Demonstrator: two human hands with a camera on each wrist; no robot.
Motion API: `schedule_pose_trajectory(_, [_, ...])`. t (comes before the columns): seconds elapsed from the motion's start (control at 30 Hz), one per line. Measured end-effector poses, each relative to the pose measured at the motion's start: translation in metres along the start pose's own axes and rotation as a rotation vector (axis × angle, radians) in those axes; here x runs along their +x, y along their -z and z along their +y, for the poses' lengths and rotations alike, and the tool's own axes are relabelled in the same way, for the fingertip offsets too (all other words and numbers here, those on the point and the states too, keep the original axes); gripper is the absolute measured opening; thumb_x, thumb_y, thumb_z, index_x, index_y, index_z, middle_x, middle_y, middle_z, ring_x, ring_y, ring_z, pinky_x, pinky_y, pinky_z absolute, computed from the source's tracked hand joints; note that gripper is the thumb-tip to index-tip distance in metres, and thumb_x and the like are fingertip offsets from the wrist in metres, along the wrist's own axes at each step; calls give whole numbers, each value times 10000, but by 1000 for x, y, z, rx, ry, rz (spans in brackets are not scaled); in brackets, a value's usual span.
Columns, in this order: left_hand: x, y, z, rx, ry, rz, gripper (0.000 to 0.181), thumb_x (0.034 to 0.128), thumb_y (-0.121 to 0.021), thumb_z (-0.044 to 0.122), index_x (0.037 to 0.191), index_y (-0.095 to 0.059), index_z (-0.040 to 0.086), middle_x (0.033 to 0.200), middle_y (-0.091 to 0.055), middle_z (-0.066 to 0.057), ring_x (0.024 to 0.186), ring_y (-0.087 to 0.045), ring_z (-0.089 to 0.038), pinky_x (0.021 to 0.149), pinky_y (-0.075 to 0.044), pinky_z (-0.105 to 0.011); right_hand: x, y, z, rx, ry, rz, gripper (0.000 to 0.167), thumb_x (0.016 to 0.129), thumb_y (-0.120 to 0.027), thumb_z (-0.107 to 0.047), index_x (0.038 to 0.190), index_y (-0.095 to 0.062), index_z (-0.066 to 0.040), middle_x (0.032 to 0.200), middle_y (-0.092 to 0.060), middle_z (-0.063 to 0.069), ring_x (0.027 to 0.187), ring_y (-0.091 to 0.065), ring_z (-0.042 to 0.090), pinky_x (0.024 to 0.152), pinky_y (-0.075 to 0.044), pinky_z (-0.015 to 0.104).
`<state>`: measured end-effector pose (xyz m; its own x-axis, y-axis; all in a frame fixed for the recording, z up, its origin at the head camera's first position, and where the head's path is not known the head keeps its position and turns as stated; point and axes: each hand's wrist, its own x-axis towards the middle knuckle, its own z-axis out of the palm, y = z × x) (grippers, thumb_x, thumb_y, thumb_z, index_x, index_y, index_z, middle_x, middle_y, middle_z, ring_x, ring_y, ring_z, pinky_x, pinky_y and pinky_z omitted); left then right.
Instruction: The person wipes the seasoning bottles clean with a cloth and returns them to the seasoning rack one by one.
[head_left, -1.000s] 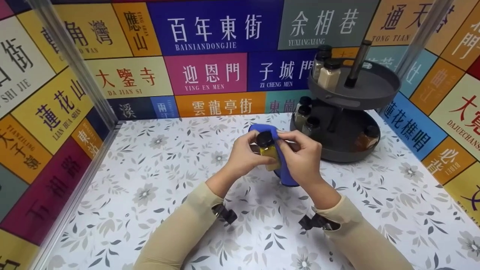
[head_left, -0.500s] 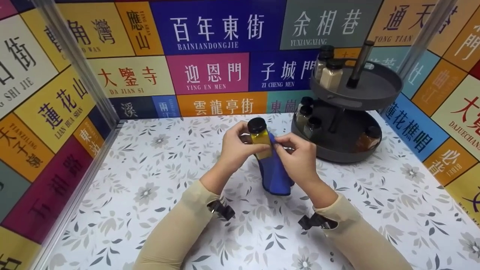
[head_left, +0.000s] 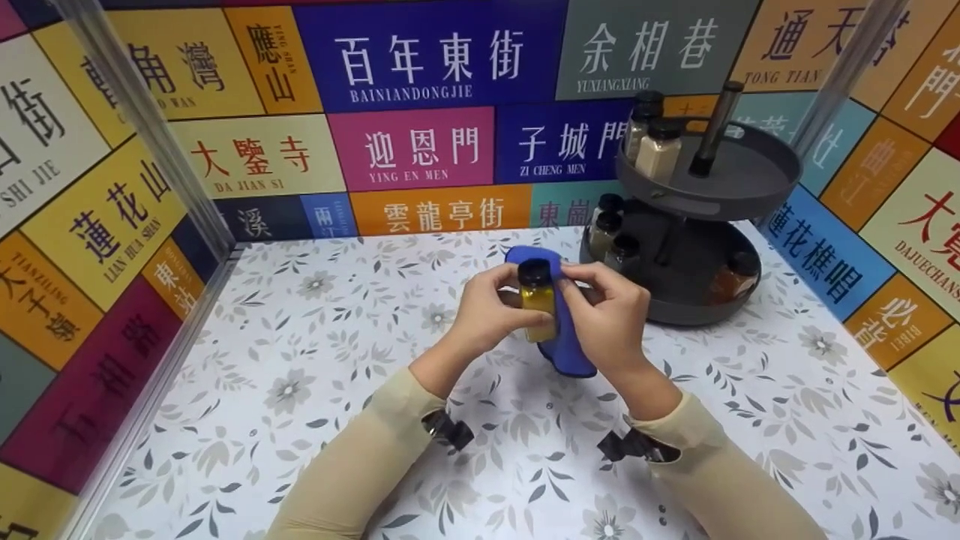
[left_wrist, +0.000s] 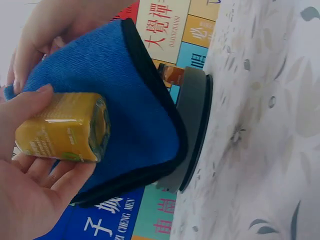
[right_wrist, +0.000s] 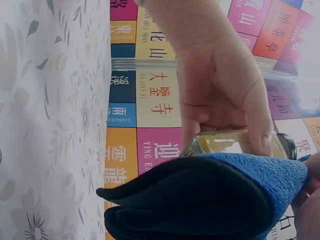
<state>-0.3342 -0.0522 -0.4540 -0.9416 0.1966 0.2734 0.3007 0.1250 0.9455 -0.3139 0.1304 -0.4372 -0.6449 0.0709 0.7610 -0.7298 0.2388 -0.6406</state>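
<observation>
My left hand [head_left: 491,311] grips a small glass spice jar [head_left: 537,304] with yellow contents and a black lid, thumb on one side and fingers on the other. The jar [left_wrist: 62,127] is held above the table, its base showing in the left wrist view. A blue cloth [head_left: 571,341] with dark edging hangs from my right hand [head_left: 611,315], which pinches it by thumb and fingers close to the lid. In the right wrist view the folded cloth [right_wrist: 240,175] lies against the jar's side and covers part of it.
To the right stands a dark two-tier round rack [head_left: 697,307]. Several black-lidded jars are on its tiers, among them a pale-filled jar [head_left: 659,150] above and a reddish-brown jar [head_left: 735,276] below. The table [head_left: 337,442] has a floral cover, with sign-patterned walls around it.
Half a second ago the jar and left hand were raised higher and further left, with the cloth hanging below the jar. They have since come down and right, bringing the jar back against the cloth.
</observation>
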Motion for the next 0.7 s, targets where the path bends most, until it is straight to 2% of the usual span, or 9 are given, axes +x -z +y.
schedule_pose_trajectory(0.2, [3,9,7,7,-40,59,453,714,-951,124,1108,-728,96,934,-689,-44,902,-796,-196,856,-647,-321,-3,-6,2,-28,-14,-31,129,888,-787,82,969,-827,-10,995,-822,120,931,-796,166,764,-643,241])
schedule_pose_trajectory(0.27, [4,12,9,-6,-40,73,454,714,-954,120,1105,-725,95,948,-693,-47,927,-799,-201,874,-645,-328,-4,-7,4,-46,-24,-48,124,885,-790,78,965,-826,-10,977,-821,116,905,-794,130,743,-641,230])
schedule_pose_trajectory(0.4, [4,18,11,-61,-24,90,454,736,-950,105,1116,-705,79,1024,-698,-87,977,-800,-237,911,-644,-357,-7,-10,6,-70,-70,-81,111,891,-792,53,963,-828,-25,961,-820,108,893,-803,164,739,-635,210])
schedule_pose_trajectory(0.57, [4,17,13,-110,-2,99,506,773,-930,101,1200,-663,51,1135,-679,-129,986,-786,-270,891,-649,-367,-3,-6,12,-64,-199,-93,103,905,-789,21,983,-827,-34,988,-817,124,897,-777,59,761,-626,189])
schedule_pose_trajectory(0.7, [2,12,17,-147,2,103,578,818,-904,145,1297,-597,41,1251,-674,-158,1048,-764,-262,914,-644,-363,6,0,14,26,-342,-39,107,904,-779,45,1000,-804,5,979,-806,121,865,-758,40,771,-618,191])
